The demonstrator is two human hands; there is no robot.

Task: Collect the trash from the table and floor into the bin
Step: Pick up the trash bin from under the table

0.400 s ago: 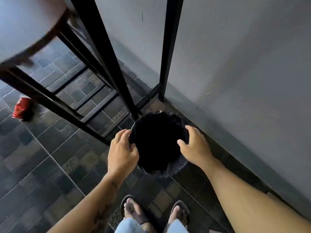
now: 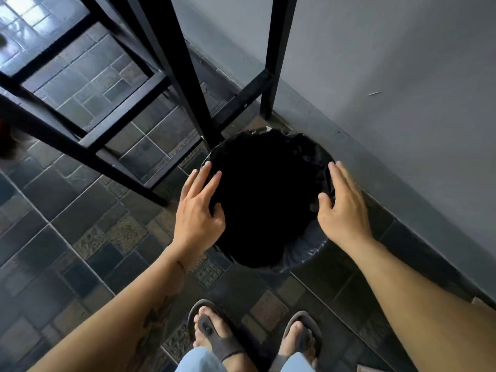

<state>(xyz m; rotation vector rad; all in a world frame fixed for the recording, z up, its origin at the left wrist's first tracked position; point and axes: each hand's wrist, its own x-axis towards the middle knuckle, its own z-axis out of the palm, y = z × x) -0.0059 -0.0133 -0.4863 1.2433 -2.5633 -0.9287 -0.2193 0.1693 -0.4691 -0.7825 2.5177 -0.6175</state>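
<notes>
A round bin lined with a black plastic bag stands on the tiled floor, close to the wall and right in front of my feet. Its inside is dark and I cannot see any contents. My left hand is at the bin's left rim, fingers straight and spread, thumb over the opening. My right hand is at the right rim, fingers extended along the outside and thumb on the inside. Neither hand carries trash. A blurred red object lies on the floor at the far left edge.
Black metal table legs and crossbars rise just behind and left of the bin. A grey wall runs along the right. My sandalled feet stand on the tiles just before the bin.
Both hands had their fingers curled on the bin's rim; now the fingers are straightened and spread. The view has shifted, so the red object sits at the left edge.
</notes>
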